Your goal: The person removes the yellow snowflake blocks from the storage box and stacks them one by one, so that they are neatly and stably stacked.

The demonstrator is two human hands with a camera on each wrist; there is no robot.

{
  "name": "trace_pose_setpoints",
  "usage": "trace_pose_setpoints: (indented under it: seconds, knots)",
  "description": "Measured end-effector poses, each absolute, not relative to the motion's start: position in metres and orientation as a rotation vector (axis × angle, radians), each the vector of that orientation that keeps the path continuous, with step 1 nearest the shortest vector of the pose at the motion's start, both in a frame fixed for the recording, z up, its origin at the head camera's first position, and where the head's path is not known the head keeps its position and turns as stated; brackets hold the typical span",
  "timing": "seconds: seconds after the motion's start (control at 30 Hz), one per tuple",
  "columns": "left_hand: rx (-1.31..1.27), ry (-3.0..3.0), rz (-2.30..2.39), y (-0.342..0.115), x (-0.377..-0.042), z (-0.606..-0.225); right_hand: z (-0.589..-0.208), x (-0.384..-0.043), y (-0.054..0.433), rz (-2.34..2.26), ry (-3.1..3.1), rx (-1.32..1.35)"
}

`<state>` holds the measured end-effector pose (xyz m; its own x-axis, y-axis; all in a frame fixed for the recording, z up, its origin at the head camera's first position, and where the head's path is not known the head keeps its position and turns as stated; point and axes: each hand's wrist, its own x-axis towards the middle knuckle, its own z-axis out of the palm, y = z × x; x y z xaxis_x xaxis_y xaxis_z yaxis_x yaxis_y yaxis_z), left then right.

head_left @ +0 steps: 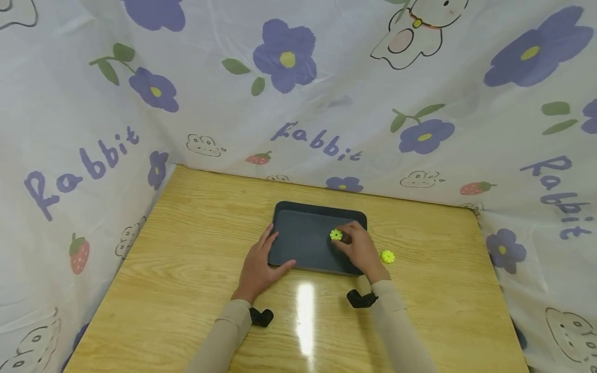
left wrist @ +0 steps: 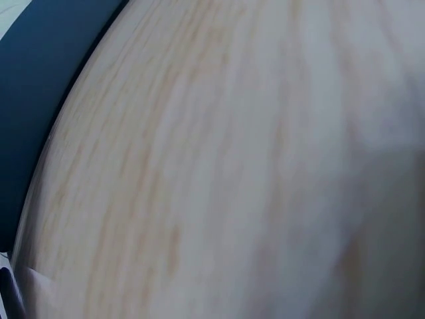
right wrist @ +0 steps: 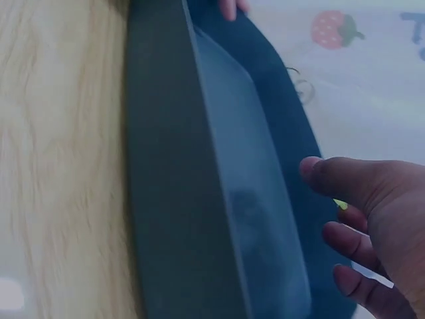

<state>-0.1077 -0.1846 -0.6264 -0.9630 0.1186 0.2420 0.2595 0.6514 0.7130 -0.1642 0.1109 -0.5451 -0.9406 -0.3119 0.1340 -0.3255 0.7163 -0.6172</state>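
Observation:
A dark grey rectangular tray (head_left: 303, 233) lies on the wooden table. My right hand (head_left: 361, 250) is over its right part, pinching a notched yellow-green plastic snowflake disc (head_left: 336, 234) between thumb and fingertips. Only a sliver of that disc (right wrist: 340, 205) shows behind the thumb in the right wrist view. My left hand (head_left: 258, 267) rests at the tray's left front corner, fingers along the left rim and thumb stretched by the front edge. A second yellow-green disc (head_left: 387, 257) lies on the table just right of the tray, beside my right wrist.
The wooden table (head_left: 186, 248) is enclosed at the back and sides by white cloth (head_left: 210, 103) printed with flowers and rabbits. Black wrist cameras (head_left: 361, 299) sit under both wrists. In the left wrist view, mostly tabletop (left wrist: 199, 166) and the tray's side (left wrist: 46, 86) show.

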Motion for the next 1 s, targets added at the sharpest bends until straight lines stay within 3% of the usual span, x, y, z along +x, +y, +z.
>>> trace_pose_setpoints:
  seconds: [0.47, 1.0]
  knots:
    - [-0.320, -2.690, -1.196, -0.184, -0.108, -0.627, -0.534, -0.150, 0.172, 1.022, -2.828, 0.344]
    - [-0.309, -2.705, -1.192, -0.184, -0.109, -0.627, -0.556, -0.126, 0.231, 0.963, -2.931, 0.030]
